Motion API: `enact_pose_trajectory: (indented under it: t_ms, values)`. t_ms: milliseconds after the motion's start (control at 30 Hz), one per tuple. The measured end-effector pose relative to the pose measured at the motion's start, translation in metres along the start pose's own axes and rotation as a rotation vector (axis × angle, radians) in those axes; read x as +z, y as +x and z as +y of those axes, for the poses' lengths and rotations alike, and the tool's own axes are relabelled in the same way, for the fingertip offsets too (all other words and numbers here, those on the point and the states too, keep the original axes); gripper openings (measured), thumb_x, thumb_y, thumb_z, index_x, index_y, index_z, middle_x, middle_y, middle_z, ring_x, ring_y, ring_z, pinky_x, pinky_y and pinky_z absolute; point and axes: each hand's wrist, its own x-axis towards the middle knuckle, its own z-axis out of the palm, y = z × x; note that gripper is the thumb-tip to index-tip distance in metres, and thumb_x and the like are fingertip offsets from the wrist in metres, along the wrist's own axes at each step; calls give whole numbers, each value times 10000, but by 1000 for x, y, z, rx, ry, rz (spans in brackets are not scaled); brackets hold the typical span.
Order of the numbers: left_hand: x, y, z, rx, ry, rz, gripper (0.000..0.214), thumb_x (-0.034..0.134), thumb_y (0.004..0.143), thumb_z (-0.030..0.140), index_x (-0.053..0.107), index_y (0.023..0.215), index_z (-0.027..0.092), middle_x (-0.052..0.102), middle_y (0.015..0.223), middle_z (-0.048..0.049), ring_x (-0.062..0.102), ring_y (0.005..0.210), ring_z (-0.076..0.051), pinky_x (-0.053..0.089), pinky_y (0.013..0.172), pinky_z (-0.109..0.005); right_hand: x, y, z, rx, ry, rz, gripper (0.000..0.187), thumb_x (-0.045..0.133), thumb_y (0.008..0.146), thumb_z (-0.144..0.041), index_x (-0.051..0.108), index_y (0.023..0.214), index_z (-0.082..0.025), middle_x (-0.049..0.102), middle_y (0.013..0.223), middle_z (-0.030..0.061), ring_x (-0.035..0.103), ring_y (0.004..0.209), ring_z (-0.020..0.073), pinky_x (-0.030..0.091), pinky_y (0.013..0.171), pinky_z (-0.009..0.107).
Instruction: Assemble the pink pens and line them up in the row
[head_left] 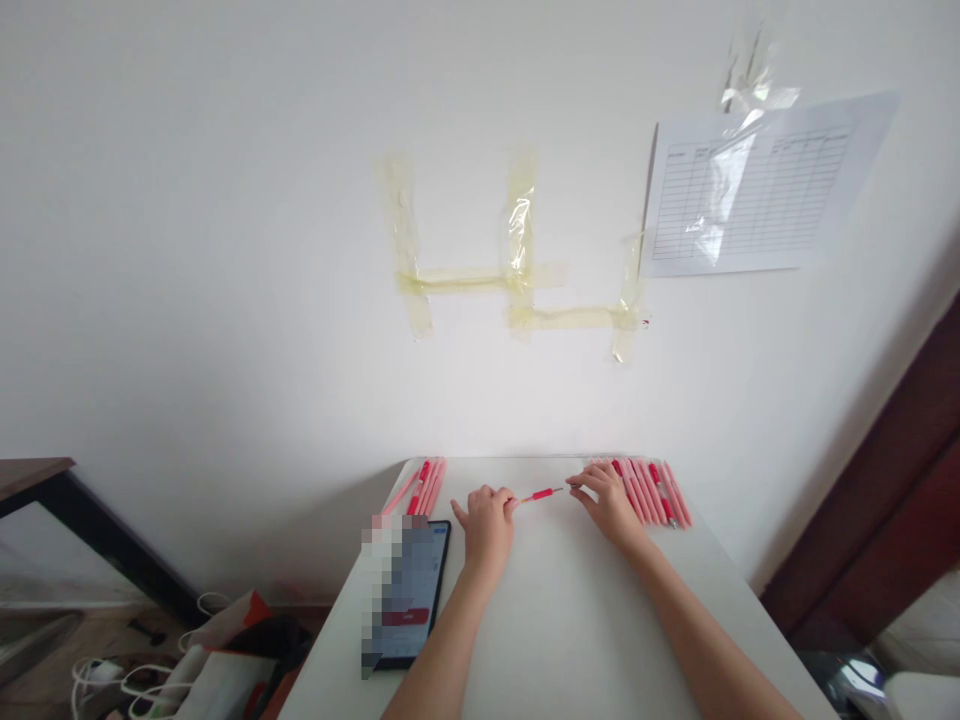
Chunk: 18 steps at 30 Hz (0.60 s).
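"Red-gripped pen (541, 495): where is it sitting?"
"Beyond and right of the phone (412, 600); the left hand (489, 518) is holding it, tip pointing rightward."
"And the right hand (606, 500)?"
"Farther right of the phone, it's pinching a small dark piece (574, 486) beside the pen's tip."

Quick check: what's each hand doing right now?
Left hand: closed, holding a pen with a red grip.
Right hand: fingertips pinched on a small piece, too small to identify.
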Motion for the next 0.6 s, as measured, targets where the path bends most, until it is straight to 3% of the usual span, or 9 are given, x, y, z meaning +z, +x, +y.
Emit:
enact_pose_trajectory:
  t_ms: [167,300,400,600]
  values:
    - [-1,0,-1,-42,38,2,249,487,960,292,734,983,272,648,1010,-63,533,1118,-263,216,1146,-711,0,-3,1,11,-180,-1,289,541,944,-191,788,1039,-309,707,911,77,583,1002,305,419,1026,595]
    - [-2,0,-1,-48,45,6,232,508,951,288,738,984,281,652,1025,-65,528,1133,-270,205,1147,-722,5,-8,2,28,-251,-31,420,491,900,-84,790,1014,-356,707,902,63,572,1062,313,275,1124,700]
    - [-1,0,-1,-46,43,11,223,521,949,284,742,979,280,651,1025,-63,538,1132,-271,209,1143,-734,9,-10,2,42,-274,-49,395,520,883,-83,800,972,-347,701,900,67,574,1073,319,190,1154,738]
    - [-2,0,-1,-47,41,-3,232,514,959,280,744,987,274,662,1033,-62,551,1145,-275,211,1142,-747,8,-10,2,32,-310,-65,357,534,900,-104,797,973,-334,703,903,70,569,1073,320,187,1153,746]
